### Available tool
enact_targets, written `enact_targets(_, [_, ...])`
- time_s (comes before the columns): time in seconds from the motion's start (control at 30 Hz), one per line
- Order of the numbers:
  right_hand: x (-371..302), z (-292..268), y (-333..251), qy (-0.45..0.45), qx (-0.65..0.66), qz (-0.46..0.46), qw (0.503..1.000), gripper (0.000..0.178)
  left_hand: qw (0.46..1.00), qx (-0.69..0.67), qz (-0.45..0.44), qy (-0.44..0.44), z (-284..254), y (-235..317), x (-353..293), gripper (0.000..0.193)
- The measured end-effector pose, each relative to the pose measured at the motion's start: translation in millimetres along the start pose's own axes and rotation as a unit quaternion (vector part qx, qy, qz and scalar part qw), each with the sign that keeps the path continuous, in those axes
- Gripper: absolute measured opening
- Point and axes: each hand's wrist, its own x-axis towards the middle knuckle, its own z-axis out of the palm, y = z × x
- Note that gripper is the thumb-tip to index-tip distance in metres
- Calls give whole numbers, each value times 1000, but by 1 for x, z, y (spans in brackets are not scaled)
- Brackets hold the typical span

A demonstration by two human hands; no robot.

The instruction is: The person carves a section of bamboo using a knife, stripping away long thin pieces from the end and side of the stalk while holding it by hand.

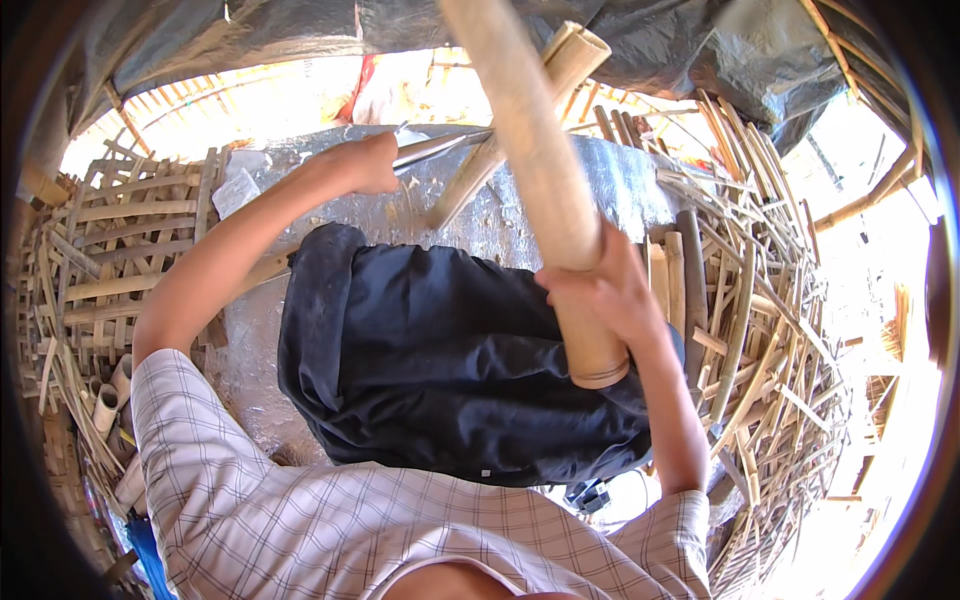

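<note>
My left hand (374, 164) is closed, its arm stretched forward. From it a long grey metal blade (430, 148), apparently a machete, points right; its handle is hidden in the fist. The blade meets a shorter bamboo piece (468, 182), which leans up to the right and looks split at its upper end. Whether the edge is sunk into it I cannot tell. My right hand (600, 285) wraps round the lower part of a thick, pale bamboo pole (530, 150). Slightly blurred, this pole rises past the top edge and covers part of the shorter piece.
Dark cloth (450, 350) covers my lap. Beyond it lies a grey, shiny ground sheet (620, 190). A woven bamboo lattice (130, 235) stands at the left, and many bamboo sticks (760, 330) are heaped at the right. Dark plastic sheeting (300, 35) hangs overhead.
</note>
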Motion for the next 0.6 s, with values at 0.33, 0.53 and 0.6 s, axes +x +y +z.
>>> enact_targets(0.33, [9, 38, -56, 251, -95, -188, 945, 63, 997, -6, -58, -43, -11, -20, -19, 44])
enact_targets(0.53, [32, 51, 38, -20, -198, 21, 980, 73, 999, 12, -37, -14, 6, -16, -18, 44])
enact_targets(0.6, [37, 40, 41, 8, -213, -23, 977, 69, 1000, 15, -17, 7, 12, -22, -14, 44])
